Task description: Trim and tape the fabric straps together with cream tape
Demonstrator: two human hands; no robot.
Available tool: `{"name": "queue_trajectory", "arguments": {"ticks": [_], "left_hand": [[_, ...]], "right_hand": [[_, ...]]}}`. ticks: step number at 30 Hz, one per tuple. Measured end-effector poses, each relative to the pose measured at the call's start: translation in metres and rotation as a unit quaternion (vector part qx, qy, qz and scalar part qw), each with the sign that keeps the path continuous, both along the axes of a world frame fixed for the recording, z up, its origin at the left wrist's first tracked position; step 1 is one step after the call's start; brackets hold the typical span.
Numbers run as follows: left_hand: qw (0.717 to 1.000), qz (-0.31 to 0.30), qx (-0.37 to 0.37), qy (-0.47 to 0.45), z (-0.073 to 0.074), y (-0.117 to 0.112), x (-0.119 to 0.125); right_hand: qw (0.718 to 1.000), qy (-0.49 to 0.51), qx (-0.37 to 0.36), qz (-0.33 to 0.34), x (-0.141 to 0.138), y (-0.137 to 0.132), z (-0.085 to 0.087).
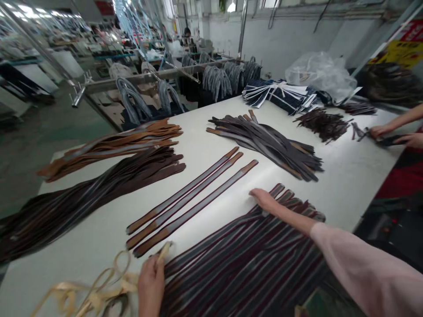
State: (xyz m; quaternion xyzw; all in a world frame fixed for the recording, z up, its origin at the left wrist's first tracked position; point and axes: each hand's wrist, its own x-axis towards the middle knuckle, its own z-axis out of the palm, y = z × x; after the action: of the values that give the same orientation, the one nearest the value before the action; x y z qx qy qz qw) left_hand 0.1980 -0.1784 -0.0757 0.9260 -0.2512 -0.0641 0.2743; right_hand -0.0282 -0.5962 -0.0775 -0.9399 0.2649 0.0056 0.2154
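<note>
While the left hand (150, 281) pinches the tip of a pale cream tape (99, 288) at the near edge of the white table (346, 176), the right hand (264, 199) lies flat, fingers extended, on the far ends of the near pile of dark maroon-and-grey striped straps (238, 264); a sideways press may fan the pile into the three brown-tipped straps (188, 198) just left.

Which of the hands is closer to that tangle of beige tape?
Left. The left hand holds an end of the beige tape; the right hand rests far off, on the strap pile.
</note>
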Motion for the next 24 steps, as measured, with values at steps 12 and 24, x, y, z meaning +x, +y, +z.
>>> {"name": "queue_trajectory", "arguments": {"ticks": [12, 24], "left_hand": [[0.958, 0.06, 0.125, -0.253, -0.044, -0.141, 0.081], [0.946, 0.039, 0.198, -0.255, -0.044, -0.132, 0.061]], "right_hand": [[0.989, -0.102, -0.077, 0.068, 0.172, -0.145, -0.027], [0.996, -0.051, -0.08, -0.004, 0.05, -0.117, -0.04]]}}
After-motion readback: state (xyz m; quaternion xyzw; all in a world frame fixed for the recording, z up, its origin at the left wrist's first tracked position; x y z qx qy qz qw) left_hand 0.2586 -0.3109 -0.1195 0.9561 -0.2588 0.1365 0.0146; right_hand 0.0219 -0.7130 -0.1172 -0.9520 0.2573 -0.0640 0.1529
